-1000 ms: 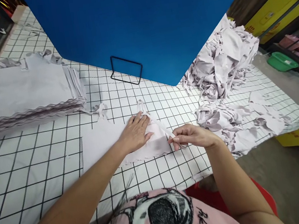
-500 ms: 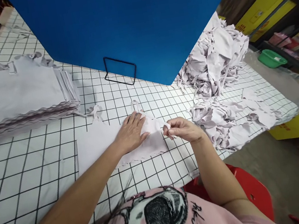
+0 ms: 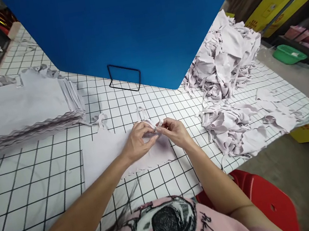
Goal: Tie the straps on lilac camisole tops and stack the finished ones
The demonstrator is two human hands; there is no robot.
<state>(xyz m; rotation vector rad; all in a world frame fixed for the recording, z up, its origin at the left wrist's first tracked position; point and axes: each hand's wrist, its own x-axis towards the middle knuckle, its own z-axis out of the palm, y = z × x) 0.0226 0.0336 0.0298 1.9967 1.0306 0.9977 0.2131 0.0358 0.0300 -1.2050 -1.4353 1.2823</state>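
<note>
A pale pinkish-white camisole (image 3: 104,150) lies flat on the grid-patterned table in front of me, its thin straps pointing away from me. Over its right part, my left hand (image 3: 139,139) is closed in a pinch on the cloth edge, thumb and fingertips close together. My right hand (image 3: 176,130) meets it from the right, pinching a small white strip (image 3: 159,123) between thumb and forefinger. The two sets of fingertips touch or nearly touch. They hide where the strip joins the camisole, so I cannot tell whether it is attached.
To the left stands a stack of similar garments (image 3: 18,106). A heap of crumpled pale garments (image 3: 221,58) lies at the right. A large blue panel (image 3: 140,28) with a black wire frame (image 3: 125,78) overhangs the far side. A red stool (image 3: 261,196) is beside me.
My left hand has lifted from lying flat on the camisole into a pinch. My right hand has moved left with the white strip, bringing both hands together.
</note>
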